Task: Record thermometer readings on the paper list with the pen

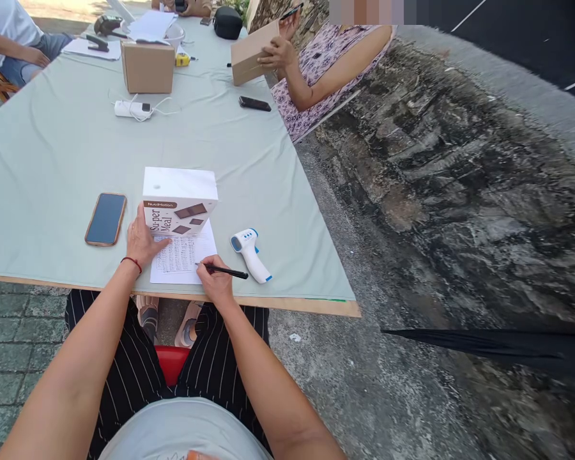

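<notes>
On a sheet of paper (pixel 172 275) covered in small marks or writing, my right hand (pixel 215 282) grips a black pen (pixel 229 271), its tip at the sheet. My left hand (pixel 141 239) lies open, thumb stretched over the paper and fingers along the left side of a white "Su-per Meal" box (pixel 179 184). The box stands on the far part of the sheet and hides it there. To the right of my right hand lies a white and blue infrared thermometer (pixel 252 255). Left of my left hand is a smartphone (pixel 106 219), dark screen up.
A pale green cloth (pixel 52 166) covers the table. Farther back are a white device with cables (pixel 133 109), a brown carton (pixel 147 69), and a black phone (pixel 254 103). At the right edge a person holds a cardboard box (pixel 253 54) and a pen; others sit at the far end.
</notes>
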`<state>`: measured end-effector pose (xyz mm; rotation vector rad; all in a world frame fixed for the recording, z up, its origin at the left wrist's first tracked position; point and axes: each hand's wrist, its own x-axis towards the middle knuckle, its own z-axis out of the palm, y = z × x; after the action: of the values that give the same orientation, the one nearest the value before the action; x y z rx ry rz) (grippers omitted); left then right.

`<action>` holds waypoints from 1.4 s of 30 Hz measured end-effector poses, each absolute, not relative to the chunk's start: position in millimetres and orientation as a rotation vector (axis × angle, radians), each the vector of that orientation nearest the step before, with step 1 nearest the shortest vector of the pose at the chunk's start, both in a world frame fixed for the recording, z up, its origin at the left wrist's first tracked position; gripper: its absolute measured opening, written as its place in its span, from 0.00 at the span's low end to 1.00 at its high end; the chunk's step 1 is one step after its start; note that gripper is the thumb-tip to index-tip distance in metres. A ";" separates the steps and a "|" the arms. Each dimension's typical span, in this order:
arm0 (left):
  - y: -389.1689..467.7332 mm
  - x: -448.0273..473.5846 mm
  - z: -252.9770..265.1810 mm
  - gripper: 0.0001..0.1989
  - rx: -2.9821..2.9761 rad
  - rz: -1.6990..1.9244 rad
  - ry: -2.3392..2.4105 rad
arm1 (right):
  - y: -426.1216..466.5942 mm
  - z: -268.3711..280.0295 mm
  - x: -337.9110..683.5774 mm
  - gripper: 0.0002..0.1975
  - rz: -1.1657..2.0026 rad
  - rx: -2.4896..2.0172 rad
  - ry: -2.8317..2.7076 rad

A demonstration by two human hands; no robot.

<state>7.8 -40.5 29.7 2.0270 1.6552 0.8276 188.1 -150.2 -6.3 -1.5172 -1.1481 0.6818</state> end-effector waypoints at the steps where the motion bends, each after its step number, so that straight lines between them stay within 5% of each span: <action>1: -40.5 7.7 29.6 0.56 2.027 0.830 1.653 | -150.3 -5.9 188.2 0.06 0.686 -1.520 -1.150; 42: -30.3 -4.1 22.8 0.48 1.895 0.820 1.875 | -134.9 -18.9 175.4 0.08 0.686 -1.477 -1.029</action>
<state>-4.1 -30.3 22.8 1.8945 1.8749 0.8197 175.4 -134.9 -18.9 -1.4766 -1.0293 0.6861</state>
